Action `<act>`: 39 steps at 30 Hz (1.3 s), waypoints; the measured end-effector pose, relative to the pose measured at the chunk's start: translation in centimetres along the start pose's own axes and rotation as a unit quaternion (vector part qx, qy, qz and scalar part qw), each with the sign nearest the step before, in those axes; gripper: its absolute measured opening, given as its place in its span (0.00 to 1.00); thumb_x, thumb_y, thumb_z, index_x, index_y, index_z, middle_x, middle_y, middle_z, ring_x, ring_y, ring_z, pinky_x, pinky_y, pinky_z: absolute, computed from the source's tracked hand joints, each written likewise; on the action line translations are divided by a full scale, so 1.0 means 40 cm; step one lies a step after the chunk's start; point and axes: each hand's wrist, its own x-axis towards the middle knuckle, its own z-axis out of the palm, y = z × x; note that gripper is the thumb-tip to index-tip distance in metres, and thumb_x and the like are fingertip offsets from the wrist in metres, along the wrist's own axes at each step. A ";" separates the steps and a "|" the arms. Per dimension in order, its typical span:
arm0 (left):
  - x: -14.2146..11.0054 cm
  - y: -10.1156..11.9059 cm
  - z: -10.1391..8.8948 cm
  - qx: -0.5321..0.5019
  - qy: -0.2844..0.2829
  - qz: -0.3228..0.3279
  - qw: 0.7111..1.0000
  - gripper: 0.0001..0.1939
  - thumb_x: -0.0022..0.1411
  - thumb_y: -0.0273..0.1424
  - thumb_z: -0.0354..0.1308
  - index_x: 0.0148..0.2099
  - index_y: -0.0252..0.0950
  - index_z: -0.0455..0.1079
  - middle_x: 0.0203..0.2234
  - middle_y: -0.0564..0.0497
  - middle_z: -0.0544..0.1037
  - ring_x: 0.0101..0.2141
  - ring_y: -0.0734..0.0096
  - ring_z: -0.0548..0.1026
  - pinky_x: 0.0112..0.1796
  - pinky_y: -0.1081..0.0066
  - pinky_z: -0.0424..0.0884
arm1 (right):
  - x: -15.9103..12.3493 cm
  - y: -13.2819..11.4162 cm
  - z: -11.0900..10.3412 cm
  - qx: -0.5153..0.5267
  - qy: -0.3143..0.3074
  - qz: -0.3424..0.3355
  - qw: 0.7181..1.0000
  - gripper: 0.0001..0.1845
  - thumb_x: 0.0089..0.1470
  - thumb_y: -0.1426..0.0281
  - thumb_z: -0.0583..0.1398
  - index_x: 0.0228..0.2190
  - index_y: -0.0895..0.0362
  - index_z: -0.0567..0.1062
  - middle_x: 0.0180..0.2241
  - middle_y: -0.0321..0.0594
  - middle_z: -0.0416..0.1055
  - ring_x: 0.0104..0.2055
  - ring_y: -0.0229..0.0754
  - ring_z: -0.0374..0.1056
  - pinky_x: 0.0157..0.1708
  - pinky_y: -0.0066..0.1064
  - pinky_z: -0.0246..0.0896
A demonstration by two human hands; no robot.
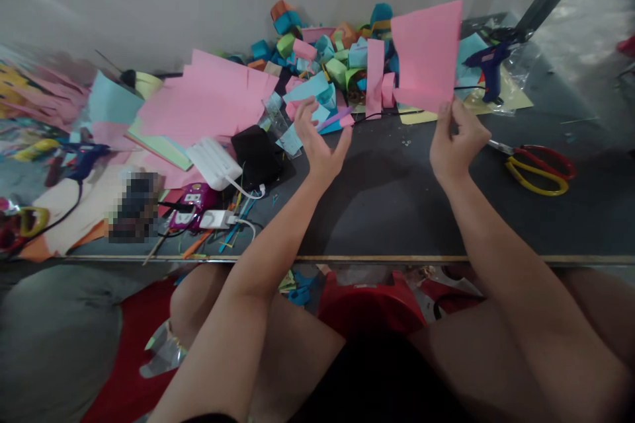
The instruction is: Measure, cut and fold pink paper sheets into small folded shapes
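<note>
My right hand (456,142) pinches the lower edge of a pink paper sheet (429,53) and holds it upright above the dark table (397,205). My left hand (317,139) hovers over the table with its fingers apart and curled, holding nothing. It is close to a small purple strip (335,119) and pale blue paper pieces (310,89). A narrow pink paper strip (374,76) stands just left of the held sheet.
A heap of folded coloured paper shapes (327,53) lies at the back. Pink sheets (208,96) spread at the left. A blue glue gun (489,66) and red-yellow scissors (538,168) lie to the right. A white power strip (213,162), a black box (255,155) and cables sit left.
</note>
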 end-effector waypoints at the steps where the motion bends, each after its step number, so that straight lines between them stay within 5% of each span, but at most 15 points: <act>1: -0.005 0.006 -0.002 0.028 -0.027 0.043 0.998 0.40 0.62 0.61 0.62 0.66 0.42 0.64 0.66 0.36 0.69 0.69 0.45 0.64 0.66 0.47 0.63 | 0.000 -0.004 -0.006 -0.043 -0.012 -0.047 0.998 0.29 0.71 0.47 0.50 0.43 0.53 0.82 0.43 0.47 0.82 0.56 0.56 0.76 0.58 0.53 0.69; 5: -0.033 0.048 0.012 0.092 -0.161 0.175 0.967 0.27 0.69 0.50 0.61 0.62 0.41 0.73 0.60 0.39 0.78 0.66 0.48 0.70 0.66 0.52 0.65 | -0.027 -0.034 0.008 -0.132 -0.113 -0.212 0.962 0.18 0.71 0.59 0.53 0.42 0.48 0.83 0.40 0.40 0.84 0.54 0.52 0.76 0.59 0.52 0.65; 8: -0.044 0.067 0.026 0.097 -0.201 0.206 0.953 0.18 0.77 0.41 0.52 0.59 0.40 0.77 0.52 0.41 0.84 0.57 0.57 0.80 0.59 0.58 0.73 | -0.056 -0.049 0.036 -0.113 -0.166 -0.274 0.941 0.15 0.69 0.61 0.56 0.35 0.46 0.82 0.35 0.34 0.82 0.49 0.47 0.77 0.55 0.46 0.67; 11: -0.038 0.054 0.026 0.083 -0.182 0.205 0.958 0.19 0.78 0.37 0.48 0.49 0.40 0.82 0.40 0.44 0.87 0.46 0.64 0.85 0.49 0.63 0.78 | -0.065 -0.041 0.048 -0.078 -0.157 -0.256 0.951 0.09 0.65 0.60 0.60 0.37 0.47 0.81 0.37 0.35 0.82 0.48 0.48 0.76 0.56 0.47 0.67; 14: -0.020 0.032 0.018 0.052 -0.146 0.193 0.969 0.19 0.77 0.41 0.51 0.44 0.41 0.83 0.39 0.47 0.87 0.45 0.64 0.85 0.47 0.63 0.79 | -0.052 -0.015 0.043 -0.067 -0.144 -0.216 0.963 0.09 0.60 0.61 0.63 0.41 0.48 0.80 0.42 0.39 0.81 0.50 0.51 0.74 0.58 0.51 0.66; 24: -0.017 0.060 0.009 0.072 -0.233 0.224 0.944 0.17 0.75 0.43 0.54 0.54 0.43 0.81 0.49 0.44 0.86 0.54 0.59 0.82 0.56 0.55 0.75 | -0.038 -0.014 0.033 -0.114 -0.182 -0.214 0.953 0.08 0.64 0.64 0.60 0.33 0.46 0.79 0.35 0.35 0.81 0.47 0.50 0.75 0.59 0.53 0.65; 30: -0.016 0.067 0.004 0.059 -0.206 0.234 0.948 0.21 0.78 0.45 0.49 0.50 0.44 0.81 0.43 0.46 0.87 0.48 0.62 0.84 0.51 0.58 0.78 | -0.043 -0.019 0.026 -0.107 -0.144 -0.200 0.963 0.09 0.57 0.63 0.62 0.41 0.50 0.75 0.39 0.43 0.78 0.54 0.57 0.73 0.61 0.58 0.62; 34: -0.015 0.068 0.006 0.029 -0.230 0.192 0.954 0.21 0.76 0.48 0.50 0.48 0.44 0.82 0.42 0.46 0.86 0.48 0.61 0.84 0.52 0.56 0.78 | -0.044 -0.020 0.027 -0.113 -0.158 -0.213 0.957 0.06 0.55 0.68 0.60 0.37 0.50 0.72 0.35 0.39 0.75 0.47 0.53 0.75 0.60 0.57 0.63; 39: -0.021 0.072 0.009 0.020 -0.194 0.224 0.955 0.15 0.76 0.42 0.54 0.48 0.44 0.82 0.40 0.48 0.87 0.47 0.64 0.84 0.50 0.60 0.79 | -0.046 -0.003 0.040 -0.108 -0.157 -0.242 0.951 0.06 0.53 0.69 0.59 0.36 0.50 0.70 0.34 0.37 0.74 0.46 0.50 0.75 0.60 0.54 0.64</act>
